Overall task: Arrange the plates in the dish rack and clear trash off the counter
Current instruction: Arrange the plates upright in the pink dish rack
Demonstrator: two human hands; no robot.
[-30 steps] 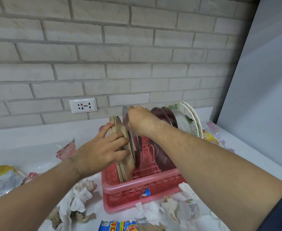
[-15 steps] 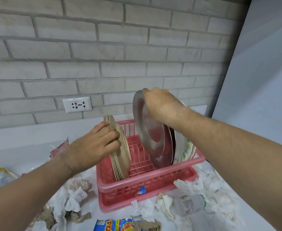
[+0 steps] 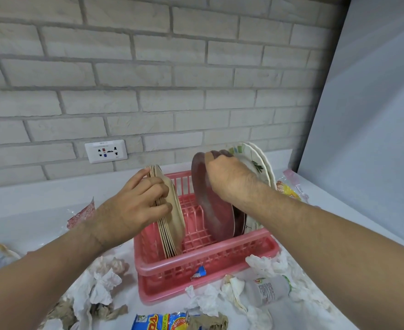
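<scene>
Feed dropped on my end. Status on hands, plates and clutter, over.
Left hand grips beige plate stack, upright in pink rack. Right hand holds dark red plate upright beside patterned plates. Crumpled tissues, bottle, snack wrapper on counter before rack.

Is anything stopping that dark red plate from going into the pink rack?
Nothing visible does. The right hand grips the dark red plate by its top rim; its lower edge already sits inside the pink dish rack. The slots between it and the beige plates look free.

Both hands point(image 3: 134, 206) point(image 3: 227, 177) grip plates point(image 3: 210, 206) in rack point(image 3: 205, 260).
</scene>
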